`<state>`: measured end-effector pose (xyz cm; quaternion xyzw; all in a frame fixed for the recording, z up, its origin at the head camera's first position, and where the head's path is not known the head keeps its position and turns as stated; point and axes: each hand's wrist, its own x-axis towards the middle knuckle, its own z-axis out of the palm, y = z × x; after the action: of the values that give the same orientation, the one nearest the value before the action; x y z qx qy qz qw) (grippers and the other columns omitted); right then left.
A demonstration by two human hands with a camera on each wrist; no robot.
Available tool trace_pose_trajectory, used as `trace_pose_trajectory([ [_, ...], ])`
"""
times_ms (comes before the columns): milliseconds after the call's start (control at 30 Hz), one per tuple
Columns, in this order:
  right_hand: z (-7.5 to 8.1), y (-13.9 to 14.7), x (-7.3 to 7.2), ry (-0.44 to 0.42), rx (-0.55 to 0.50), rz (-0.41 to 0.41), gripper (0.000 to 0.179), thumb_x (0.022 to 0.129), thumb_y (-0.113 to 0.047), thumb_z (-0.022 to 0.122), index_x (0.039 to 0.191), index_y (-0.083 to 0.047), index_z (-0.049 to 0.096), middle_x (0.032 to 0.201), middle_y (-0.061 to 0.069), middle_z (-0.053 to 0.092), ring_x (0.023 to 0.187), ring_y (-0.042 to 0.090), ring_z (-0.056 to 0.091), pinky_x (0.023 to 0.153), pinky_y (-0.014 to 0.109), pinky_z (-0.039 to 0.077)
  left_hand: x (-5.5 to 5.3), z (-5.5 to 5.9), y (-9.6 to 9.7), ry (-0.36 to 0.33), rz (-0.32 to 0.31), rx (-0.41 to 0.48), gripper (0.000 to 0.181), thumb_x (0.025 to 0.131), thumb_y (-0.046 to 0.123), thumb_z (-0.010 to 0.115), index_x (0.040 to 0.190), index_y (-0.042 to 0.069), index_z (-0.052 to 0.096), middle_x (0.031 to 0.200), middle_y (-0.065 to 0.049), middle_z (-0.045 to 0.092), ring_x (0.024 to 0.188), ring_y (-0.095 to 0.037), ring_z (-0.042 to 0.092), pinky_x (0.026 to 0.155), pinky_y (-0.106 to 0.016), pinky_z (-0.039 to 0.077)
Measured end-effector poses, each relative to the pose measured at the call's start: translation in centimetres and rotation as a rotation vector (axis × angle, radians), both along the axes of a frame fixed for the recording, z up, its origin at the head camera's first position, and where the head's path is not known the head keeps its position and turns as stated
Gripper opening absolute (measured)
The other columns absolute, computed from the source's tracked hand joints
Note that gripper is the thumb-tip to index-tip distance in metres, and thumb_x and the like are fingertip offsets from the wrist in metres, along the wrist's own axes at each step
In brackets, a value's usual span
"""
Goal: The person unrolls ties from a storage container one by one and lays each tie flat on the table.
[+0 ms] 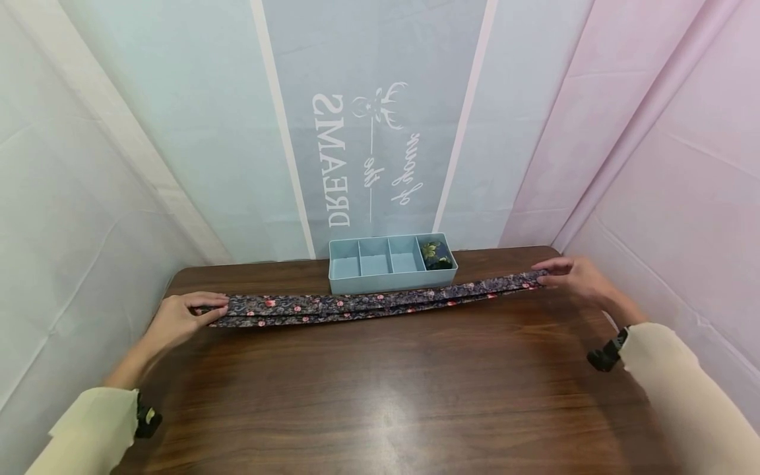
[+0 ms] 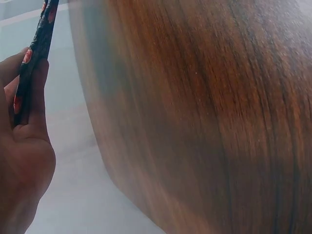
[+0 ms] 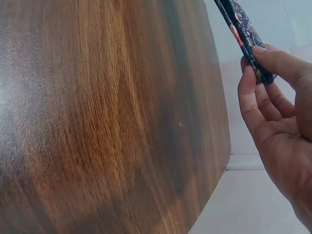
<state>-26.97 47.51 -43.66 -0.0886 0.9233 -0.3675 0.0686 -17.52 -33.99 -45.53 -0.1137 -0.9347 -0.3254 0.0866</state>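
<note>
A long strip of dark floral cloth (image 1: pixel 356 305), folded lengthwise and dotted with pink and red flowers, stretches between my two hands above the table. My left hand (image 1: pixel 181 316) pinches its left end between thumb and fingers; the left wrist view shows the folded cloth (image 2: pixel 39 53) edge-on in that grip. At the other end, which sits higher, my right hand (image 1: pixel 572 276) pinches the strip, and its folded layers (image 3: pixel 251 44) show in the right wrist view. Behind the cloth stands a light blue divided box (image 1: pixel 388 284), its front partly close to the strip.
The box's rightmost compartment holds a dark bundle of cloth (image 1: pixel 436 254) with a yellow-green flower pattern. Under everything lies a brown wooden table (image 1: pixel 380 382) with rounded corners. A printed curtain (image 1: pixel 380 53) hangs behind it, and pale fabric walls (image 1: pixel 683 165) flank both sides.
</note>
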Motion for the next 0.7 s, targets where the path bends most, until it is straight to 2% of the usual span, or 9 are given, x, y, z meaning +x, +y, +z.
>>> trace_pose_trajectory([
  [133, -0.3, -0.1, -0.5, -0.016, 0.013, -0.013, 0.044, 0.096, -0.021, 0.081, 0.133, 0.001, 0.071, 0.117, 0.021, 0.076, 0.088, 0.012, 0.073, 0.078, 0.031, 0.061, -0.2, -0.4, 0.1, -0.008, -0.005, -0.003, 0.023, 0.094, 0.022, 0.083, 0.114, 0.009, 0.084, 0.122, -0.020, 0.077, 0.093, 0.020, 0.057, 0.065, -0.019, 0.053],
  [200, -0.4, -0.1, -0.6, -0.026, 0.006, -0.018, 0.045, 0.096, -0.022, 0.082, 0.133, 0.001, 0.071, 0.115, 0.019, 0.076, 0.089, 0.016, 0.075, 0.078, 0.032, 0.062, -0.3, -0.6, 0.2, -0.017, -0.006, -0.001, 0.023, 0.094, 0.021, 0.083, 0.114, 0.009, 0.084, 0.122, -0.020, 0.077, 0.092, 0.017, 0.059, 0.065, -0.020, 0.054],
  [300, -0.8, -0.1, -0.8, -0.045, -0.021, -0.021, 0.045, 0.095, -0.020, 0.082, 0.132, 0.003, 0.071, 0.113, 0.020, 0.077, 0.089, 0.023, 0.077, 0.078, 0.034, 0.063, -0.4, -1.0, 0.1, -0.036, -0.010, -0.010, 0.025, 0.095, 0.023, 0.083, 0.115, 0.009, 0.083, 0.122, -0.020, 0.076, 0.093, 0.013, 0.062, 0.065, -0.022, 0.056],
  [400, -1.2, -0.2, -0.9, -0.064, -0.056, -0.020, 0.044, 0.095, -0.015, 0.081, 0.132, 0.005, 0.070, 0.112, 0.023, 0.076, 0.089, 0.022, 0.077, 0.078, 0.034, 0.064, -0.5, -1.3, 0.0, -0.063, -0.017, -0.021, 0.026, 0.096, 0.025, 0.082, 0.117, 0.010, 0.083, 0.123, -0.018, 0.077, 0.093, 0.008, 0.065, 0.067, -0.023, 0.057],
  [700, -2.8, -0.3, -1.7, -0.072, -0.036, -0.062, 0.041, 0.096, -0.012, 0.079, 0.132, 0.006, 0.070, 0.109, 0.020, 0.076, 0.085, 0.015, 0.074, 0.073, 0.031, 0.063, -0.8, -2.1, 0.1, -0.092, -0.048, -0.047, 0.025, 0.094, 0.024, 0.083, 0.115, 0.010, 0.083, 0.117, -0.016, 0.079, 0.096, -0.022, 0.075, 0.066, -0.024, 0.057],
])
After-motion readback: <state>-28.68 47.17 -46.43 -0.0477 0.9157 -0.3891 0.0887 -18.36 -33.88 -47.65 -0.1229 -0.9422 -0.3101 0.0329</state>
